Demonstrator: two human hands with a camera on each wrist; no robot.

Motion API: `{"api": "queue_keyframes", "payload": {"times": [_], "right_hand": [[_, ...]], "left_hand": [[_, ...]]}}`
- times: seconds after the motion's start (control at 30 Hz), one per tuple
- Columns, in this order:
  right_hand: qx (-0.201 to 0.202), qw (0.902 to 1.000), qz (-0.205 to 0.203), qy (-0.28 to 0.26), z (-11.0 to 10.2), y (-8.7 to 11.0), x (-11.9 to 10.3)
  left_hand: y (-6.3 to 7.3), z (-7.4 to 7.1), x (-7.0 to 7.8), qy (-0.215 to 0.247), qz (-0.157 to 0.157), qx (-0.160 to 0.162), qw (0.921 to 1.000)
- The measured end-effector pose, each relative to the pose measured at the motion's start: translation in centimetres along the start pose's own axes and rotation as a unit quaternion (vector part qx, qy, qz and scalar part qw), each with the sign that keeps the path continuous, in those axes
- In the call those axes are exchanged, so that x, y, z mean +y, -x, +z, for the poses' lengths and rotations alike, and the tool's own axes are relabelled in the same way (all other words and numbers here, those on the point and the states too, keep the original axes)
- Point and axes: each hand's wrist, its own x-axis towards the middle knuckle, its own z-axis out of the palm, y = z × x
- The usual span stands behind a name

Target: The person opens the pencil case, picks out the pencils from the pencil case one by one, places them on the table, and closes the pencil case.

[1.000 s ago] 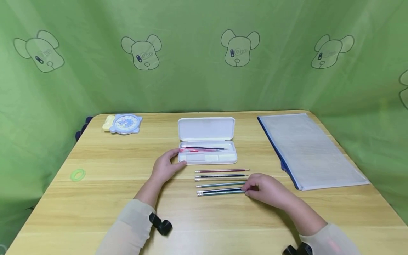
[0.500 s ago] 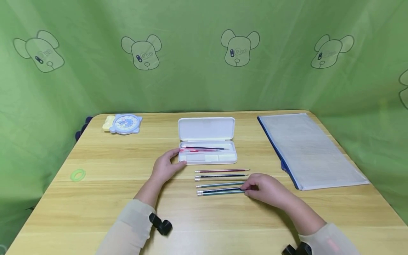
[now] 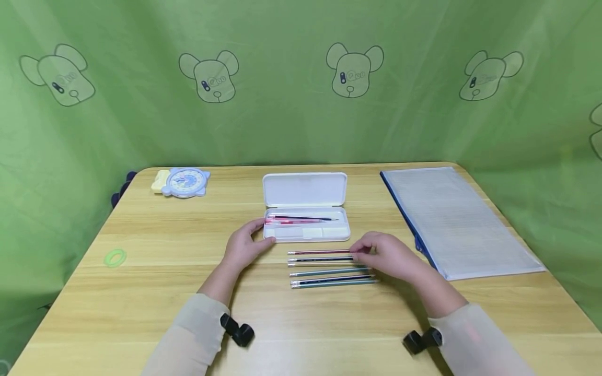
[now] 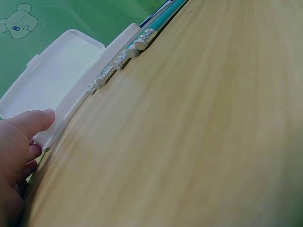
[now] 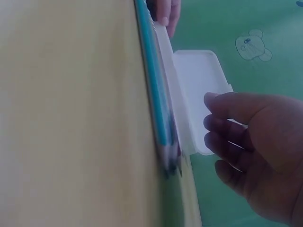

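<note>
A white pencil case (image 3: pixel 307 241) lies with its lid (image 3: pixel 304 190) raised, holding a dark pencil (image 3: pixel 305 218) and pinkish-red pens or sticks (image 3: pixel 288 222). My left hand (image 3: pixel 243 245) grips the case's left end; in the left wrist view the thumb lies over the rim and the fingers curl at the corner. Several pencils lie in a row before the case, eraser ends left: a dark red pencil (image 3: pixel 320 252) nearest it, teal pencils (image 3: pixel 324 272) closer to me. My right hand (image 3: pixel 388 255), loosely curled, overlaps the dark red pencil's right end. In the right wrist view nothing shows between its fingers.
A mesh zip folder (image 3: pixel 463 224) with a blue edge lies at the right. Back left are a blue clock-faced toy (image 3: pixel 186 183) and a pale yellow block (image 3: pixel 160 182). A green ring (image 3: pixel 115 258) lies at the left. A green curtain (image 3: pixel 282 130) hangs behind the table.
My right hand has left the right ends of the nearest teal and dark pencils and moved away from me and slightly left, to the dark red pencil's end. The left hand stays put.
</note>
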Motion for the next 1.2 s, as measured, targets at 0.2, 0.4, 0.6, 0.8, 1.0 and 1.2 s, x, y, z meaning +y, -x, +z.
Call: {"api": "queue_keyframes", "payload": {"times": [0.2,0.4,0.6,0.8,1.0,1.2], "right_hand": [[0.009,0.9997,0.012,-0.020,-0.6,-3.0,0.2],[0.004,0.9984,0.048,-0.030,-1.0,-6.4,0.2],[-0.016,0.9972,0.068,-0.027,-0.7,-9.4,0.3],[-0.039,0.9957,0.080,-0.025,0.1,-11.5,0.3],[-0.056,0.9954,0.078,-0.006,0.6,-12.3,0.0],[-0.080,0.9929,0.087,0.015,0.8,-12.7,0.0]], "left_hand": [[-0.1,0.0,0.0,-0.002,0.000,-0.001,1.0000],[-0.1,0.0,0.1,-0.003,-0.003,-0.001,1.0000],[-0.1,0.0,-0.1,-0.004,-0.004,0.000,1.0000],[0.0,0.0,0.0,0.001,-0.006,0.000,1.0000],[-0.1,0.2,-0.1,-0.004,-0.005,0.006,1.0000],[-0.2,0.3,-0.2,-0.012,-0.005,0.009,0.9999]]}}
